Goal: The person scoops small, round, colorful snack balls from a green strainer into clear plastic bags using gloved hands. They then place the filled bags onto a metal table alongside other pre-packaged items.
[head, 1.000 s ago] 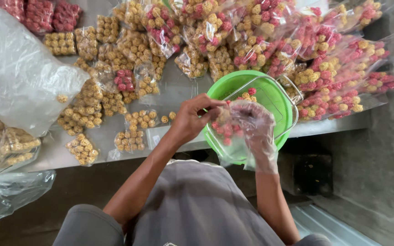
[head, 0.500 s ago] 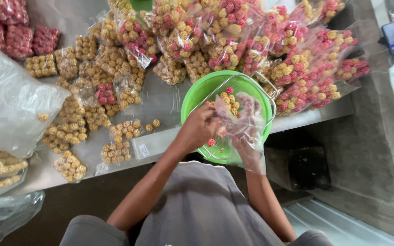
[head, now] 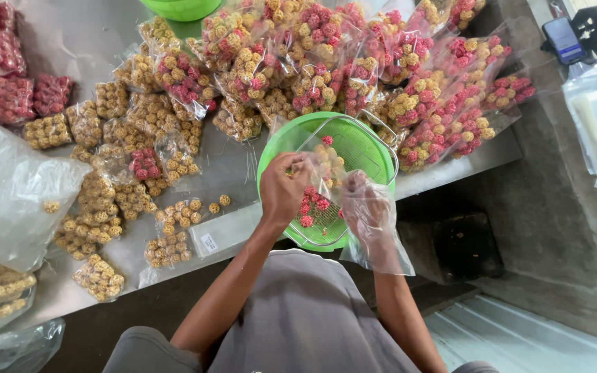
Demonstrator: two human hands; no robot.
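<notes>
- The left hand (head: 283,190) is curled, its fingertips pinching the upper edge of a small clear bag (head: 320,181) over the green bowl (head: 274,148).
- The right hand (head: 367,220), inside a loose clear plastic glove, grips the same bag from its right side, fingers bent.
- The bag holds red and yellow round snack balls; more red balls (head: 310,207) lie in the green mesh strainer (head: 361,148) resting in the bowl.
- The bowl stands at the near edge of the metal tabletop (head: 233,169).
- Sealed mixed packs (head: 354,69) are heaped just beyond; yellow packs (head: 98,207) lie to the left.
- A large clear sack (head: 8,193) lies far left.
</notes>
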